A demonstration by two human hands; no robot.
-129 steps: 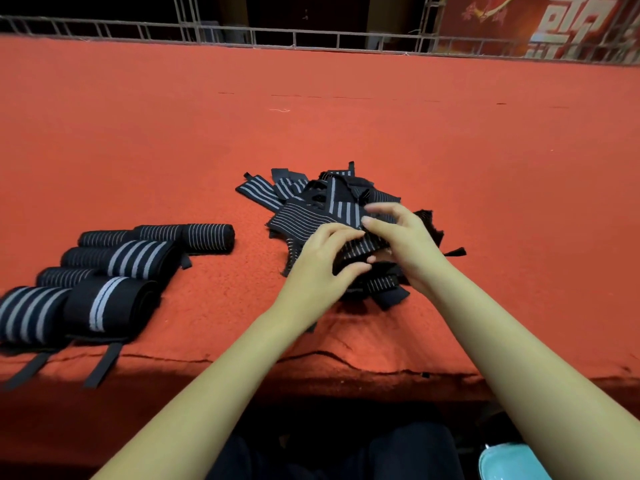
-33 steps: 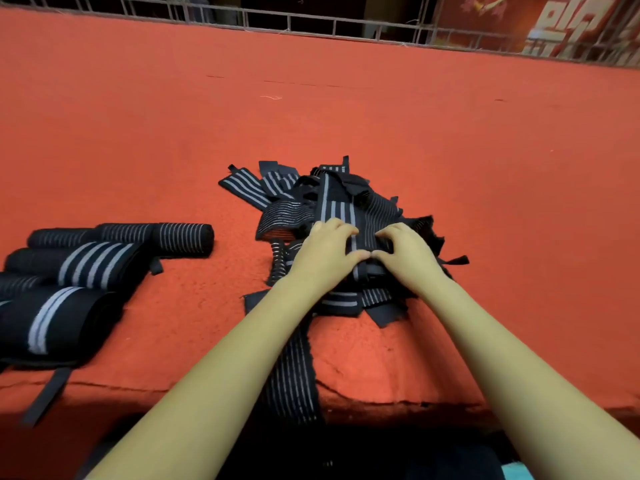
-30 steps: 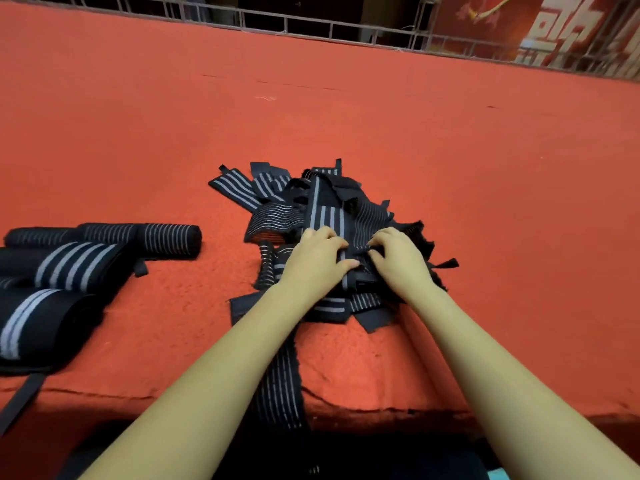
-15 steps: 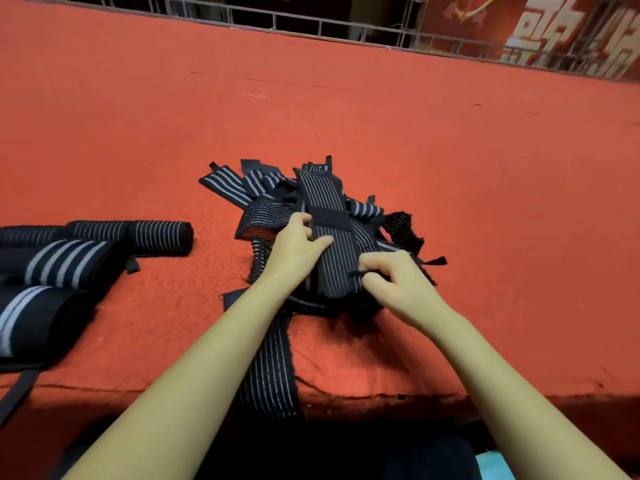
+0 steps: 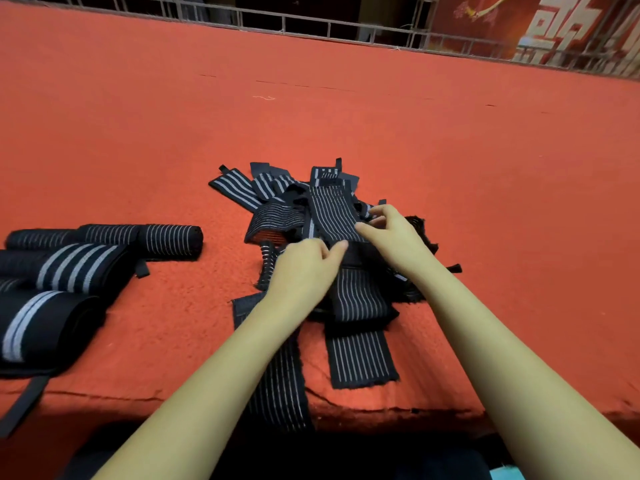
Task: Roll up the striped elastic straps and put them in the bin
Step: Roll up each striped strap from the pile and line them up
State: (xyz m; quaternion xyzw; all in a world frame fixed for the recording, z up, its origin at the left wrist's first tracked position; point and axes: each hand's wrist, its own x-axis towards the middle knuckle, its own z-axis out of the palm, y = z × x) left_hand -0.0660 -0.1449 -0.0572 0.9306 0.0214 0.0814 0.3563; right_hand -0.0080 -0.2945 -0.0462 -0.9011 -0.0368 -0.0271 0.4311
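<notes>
A tangled heap of black straps with grey stripes [image 5: 277,216] lies mid-table on the red cloth. One long striped strap [image 5: 358,355] runs from the heap toward me and ends flat near the table's front edge. My left hand [image 5: 304,271] and my right hand [image 5: 394,237] are both on this strap where it crosses the heap, fingers curled and pinching its dark band. A second strap [image 5: 280,386] hangs over the front edge under my left forearm. No bin shows in the head view.
Several rolled striped straps [image 5: 166,239] lie in a group at the left, with bigger rolls [image 5: 41,327] at the left edge and a loose black tail over the table front. A metal railing [image 5: 311,26] borders the far side of the red cloth [image 5: 485,168].
The strap under my hands has been drawn out toward me; its free end now lies flat near the front edge. My right hand moved up onto the heap, my left hand shifted slightly nearer.
</notes>
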